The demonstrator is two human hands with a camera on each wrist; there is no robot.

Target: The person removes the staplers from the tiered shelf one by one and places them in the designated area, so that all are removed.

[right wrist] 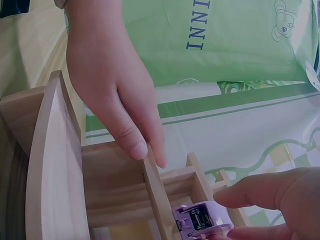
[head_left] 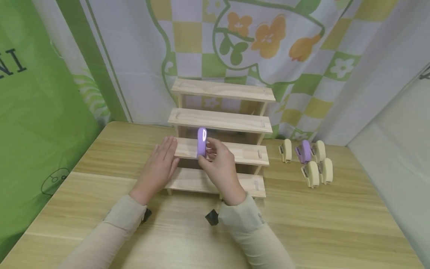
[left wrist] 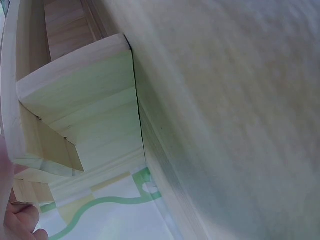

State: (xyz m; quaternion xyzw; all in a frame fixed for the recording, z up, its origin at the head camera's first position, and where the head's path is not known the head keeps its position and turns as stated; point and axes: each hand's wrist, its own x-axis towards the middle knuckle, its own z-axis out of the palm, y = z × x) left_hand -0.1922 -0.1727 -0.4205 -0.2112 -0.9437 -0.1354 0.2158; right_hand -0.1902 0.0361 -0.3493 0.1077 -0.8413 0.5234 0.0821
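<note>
A four-tier wooden step rack (head_left: 193, 180) stands on the table. Thumb and fingers of my right hand (head_left: 221, 164) pinch a small purple stapler (head_left: 201, 144), held upright over the second tier from the bottom. The right wrist view shows the stapler's underside (right wrist: 186, 229), with a dark spring-like part in its opening, close by the board. My left hand (head_left: 158, 164) rests with straight fingers at the left end of that same tier, its thumb by the front edge. In the left wrist view only a few fingertips (left wrist: 25, 220) show beside the rack's end.
To the right of the rack stand another purple stapler (head_left: 304, 151) and several cream staplers (head_left: 313, 174). A patterned curtain (head_left: 188, 37) hangs behind, and green cloth (head_left: 40, 112) is on the left. Two small black pieces, one a black block (head_left: 212, 217), lie near my wrists on the wooden table (head_left: 319, 224).
</note>
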